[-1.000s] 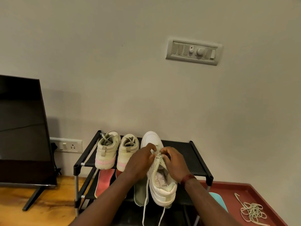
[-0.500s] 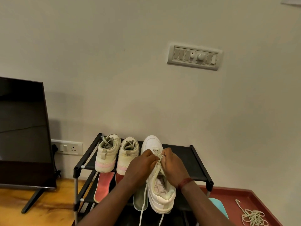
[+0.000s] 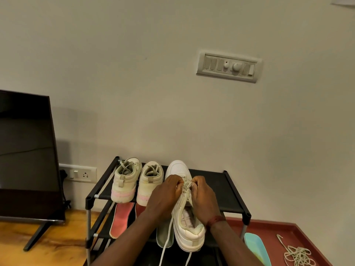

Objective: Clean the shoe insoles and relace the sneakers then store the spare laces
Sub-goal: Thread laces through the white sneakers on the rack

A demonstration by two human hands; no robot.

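Observation:
A white sneaker (image 3: 189,234) lies on the top shelf of a black shoe rack (image 3: 233,198), heel toward me. My left hand (image 3: 165,194) and my right hand (image 3: 203,195) both pinch its white lace (image 3: 186,186) over the eyelets near the toe. Two loose lace ends (image 3: 166,244) hang down past the heel. A cream and pink pair of sneakers (image 3: 137,180) stands to the left on the same shelf. Pink insoles (image 3: 121,219) and a pale green insole (image 3: 163,235) lie on the lower shelf.
A bundle of spare laces (image 3: 296,255) lies on a red-brown tray (image 3: 315,234) at the lower right, beside a light blue insole (image 3: 255,246). A black TV (image 3: 26,156) stands on the wooden surface (image 3: 48,244) at the left. A switch panel (image 3: 228,67) is on the wall.
The view has tilted up slightly, so everything sits lower in the frame. Both hands have closed in together on the lace near the toe.

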